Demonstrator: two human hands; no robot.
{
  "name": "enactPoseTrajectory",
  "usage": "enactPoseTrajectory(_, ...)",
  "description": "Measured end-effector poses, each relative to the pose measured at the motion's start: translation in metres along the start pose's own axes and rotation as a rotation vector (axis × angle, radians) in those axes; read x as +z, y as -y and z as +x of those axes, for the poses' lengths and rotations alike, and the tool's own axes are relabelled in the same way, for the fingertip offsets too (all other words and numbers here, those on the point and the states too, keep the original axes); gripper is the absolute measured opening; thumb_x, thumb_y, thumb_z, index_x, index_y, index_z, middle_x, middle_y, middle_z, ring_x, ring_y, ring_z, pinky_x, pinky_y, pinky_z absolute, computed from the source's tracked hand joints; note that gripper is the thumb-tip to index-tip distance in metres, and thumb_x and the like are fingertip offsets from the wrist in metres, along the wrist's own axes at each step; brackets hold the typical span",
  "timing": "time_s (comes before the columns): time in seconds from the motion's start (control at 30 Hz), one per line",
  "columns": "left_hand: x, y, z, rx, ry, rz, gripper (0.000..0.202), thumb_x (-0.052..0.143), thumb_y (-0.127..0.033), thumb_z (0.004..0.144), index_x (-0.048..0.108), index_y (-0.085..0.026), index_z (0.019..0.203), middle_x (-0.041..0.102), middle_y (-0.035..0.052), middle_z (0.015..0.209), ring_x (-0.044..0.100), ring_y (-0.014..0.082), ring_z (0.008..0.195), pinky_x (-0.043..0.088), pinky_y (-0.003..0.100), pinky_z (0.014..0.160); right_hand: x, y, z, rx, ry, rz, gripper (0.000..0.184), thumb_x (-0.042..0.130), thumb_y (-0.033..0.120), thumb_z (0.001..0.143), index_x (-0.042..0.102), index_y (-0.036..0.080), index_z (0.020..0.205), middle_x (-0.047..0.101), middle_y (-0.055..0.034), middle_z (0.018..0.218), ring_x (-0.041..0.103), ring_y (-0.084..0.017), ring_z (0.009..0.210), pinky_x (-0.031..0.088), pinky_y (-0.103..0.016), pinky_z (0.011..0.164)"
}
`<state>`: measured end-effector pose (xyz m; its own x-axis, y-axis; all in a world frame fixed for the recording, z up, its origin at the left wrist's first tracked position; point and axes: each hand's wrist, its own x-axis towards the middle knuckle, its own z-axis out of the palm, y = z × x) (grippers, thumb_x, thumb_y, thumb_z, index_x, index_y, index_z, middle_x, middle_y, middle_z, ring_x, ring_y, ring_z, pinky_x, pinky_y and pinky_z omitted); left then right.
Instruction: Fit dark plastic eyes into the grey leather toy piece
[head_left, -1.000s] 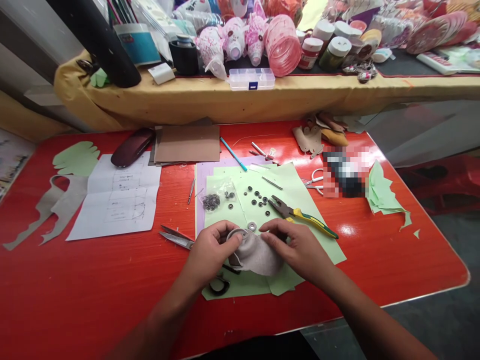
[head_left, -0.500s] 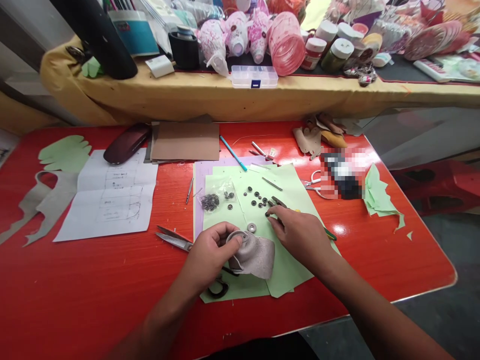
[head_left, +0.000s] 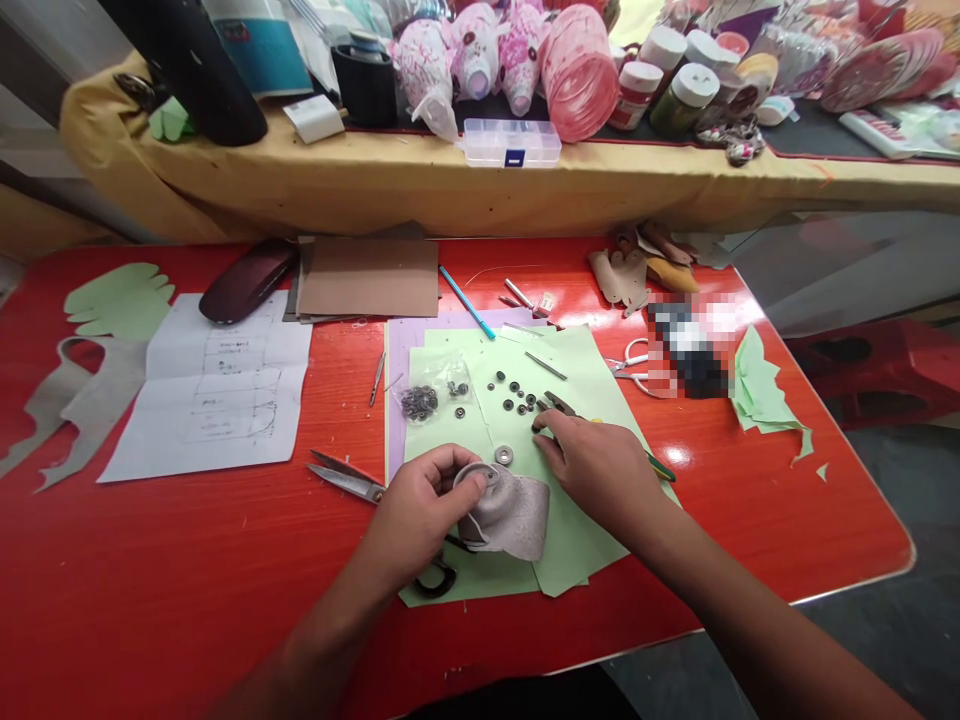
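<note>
The left hand [head_left: 420, 510] is closed around a grey felt piece [head_left: 514, 515], thumb and forefinger pinching its rounded upper edge; the felt sits near the front of the red table [head_left: 187, 560], on the lower part of the green paper [head_left: 592, 375], its loose end draped to the right. The right hand [head_left: 596, 465] lies palm down just right of the felt, over the pliers [head_left: 559, 404]; the dark nose of the pliers pokes out beyond the fingers and the tip of a yellow-green handle shows to the right of the hand. Its fingers are curled, their tips by the nearest of the small dark studs [head_left: 517, 393]; whether they grip the pliers or a stud I cannot tell. A metal ring [head_left: 504, 455] lies between the two hands, just above the felt; a clear bag [head_left: 427, 398] of more studs sits left of the loose ones. Scissors [head_left: 341, 477] lie just left of the left hand, blades pointing left; a white sheet [head_left: 217, 390] with drawings lies well to the left; a blue pencil [head_left: 466, 304] lies aslant at the far edge of the paper.
</note>
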<state>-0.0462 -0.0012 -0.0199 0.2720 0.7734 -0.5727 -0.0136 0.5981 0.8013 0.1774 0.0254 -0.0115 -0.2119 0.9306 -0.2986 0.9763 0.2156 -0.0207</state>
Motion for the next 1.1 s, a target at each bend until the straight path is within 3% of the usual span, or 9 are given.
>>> enactPoseTrajectory(0.23, 0.0, 0.001, -0.001, 0.018, 0.002, 0.006, 0.027, 0.076, -0.042, 0.083, 0.066, -0.017, 0.086, 0.06, -0.0008, 0.071, 0.056, 0.0127, 0.062, 0.05, 0.023, 0.055, -0.006, 0.002, 0.007, 0.023, 0.024, 0.02, 0.013, 0.058, 0.03, 0.102, 0.068, 0.022, 0.103, 0.08, -0.0057, 0.081, 0.071, -0.024, 0.065, 0.016, -0.033, 0.055)
enactPoseTrajectory(0.4, 0.0, 0.002, -0.001, 0.032, -0.004, 0.028, 0.024, 0.074, -0.04, 0.084, 0.066, -0.017, 0.087, 0.06, -0.0012, 0.072, 0.056, 0.0123, 0.063, 0.048, 0.022, 0.056, -0.001, -0.003, 0.007, 0.026, -0.064, 0.102, 0.018, 0.055, 0.029, 0.103, 0.071, 0.022, 0.103, 0.079, -0.0059, 0.079, 0.069, -0.024, 0.064, 0.019, -0.032, 0.056)
enactPoseTrajectory(0.5, 0.001, 0.003, 0.0, 0.039, -0.019, 0.036, 0.024, 0.073, -0.041, 0.083, 0.066, -0.018, 0.087, 0.061, -0.0015, 0.071, 0.057, 0.0126, 0.063, 0.048, 0.022, 0.055, -0.001, -0.007, 0.003, 0.006, -0.115, 0.356, 0.015, 0.058, 0.029, 0.101, 0.073, 0.023, 0.101, 0.076, -0.0024, 0.075, 0.066, -0.021, 0.063, 0.029, -0.029, 0.056)
enactPoseTrajectory(0.63, 0.002, 0.003, 0.0, 0.046, -0.038, 0.034, 0.025, 0.072, -0.042, 0.083, 0.066, -0.018, 0.087, 0.061, -0.0017, 0.071, 0.058, 0.013, 0.061, 0.05, 0.024, 0.056, -0.008, -0.004, -0.01, -0.09, -0.121, 0.769, 0.019, 0.061, 0.036, 0.101, 0.074, 0.024, 0.094, 0.061, 0.004, 0.059, 0.053, -0.015, 0.052, 0.037, -0.026, 0.053)
enactPoseTrajectory(0.77, 0.004, 0.003, -0.001, 0.059, -0.036, 0.03, 0.026, 0.073, -0.042, 0.083, 0.066, -0.018, 0.089, 0.062, -0.0015, 0.071, 0.059, 0.0137, 0.061, 0.051, 0.025, 0.056, -0.01, 0.012, -0.027, -0.188, -0.141, 0.958, 0.017, 0.065, 0.035, 0.1, 0.075, 0.023, 0.095, 0.068, 0.0019, 0.068, 0.056, -0.013, 0.055, 0.041, -0.024, 0.051)
enactPoseTrajectory(0.87, 0.006, 0.003, -0.003, 0.094, -0.057, 0.031, 0.025, 0.074, -0.04, 0.082, 0.066, -0.018, 0.087, 0.063, -0.0011, 0.073, 0.059, 0.0133, 0.064, 0.049, 0.023, 0.057, -0.003, 0.023, -0.034, -0.259, -0.186, 0.948, 0.012, 0.065, 0.028, 0.1, 0.074, 0.022, 0.095, 0.068, 0.0029, 0.067, 0.058, -0.012, 0.055, 0.042, -0.023, 0.052)
enactPoseTrajectory(1.1, 0.011, 0.003, -0.009, 0.112, -0.056, 0.042, 0.022, 0.073, -0.038, 0.084, 0.066, -0.018, 0.089, 0.064, -0.0008, 0.076, 0.059, 0.0133, 0.068, 0.047, 0.022, 0.059, 0.012, 0.031, -0.036, -0.37, -0.477, 0.77, 0.007, 0.065, 0.018, 0.099, 0.071, 0.02, 0.097, 0.076, -0.0001, 0.076, 0.069, -0.015, 0.064, 0.047, -0.026, 0.061)
